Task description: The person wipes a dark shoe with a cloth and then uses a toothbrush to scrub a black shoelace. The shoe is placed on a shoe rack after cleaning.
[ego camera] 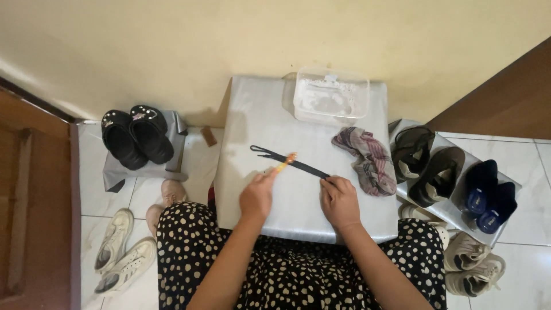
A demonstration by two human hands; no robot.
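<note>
Left hand (256,197) fingers gripping orange brush (285,163); right hand (340,201) fingers pinching black lace (290,159) mid-table (258,109), edges distant

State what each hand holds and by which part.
Left hand grips a small orange-handled brush by its handle end; right hand pins the flat black shoelace at its near end.

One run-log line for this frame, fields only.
left hand: holds orange brush on black shoelace | right hand: pins lace end | surface: grey table | nearby: cloth, plastic tub
</note>
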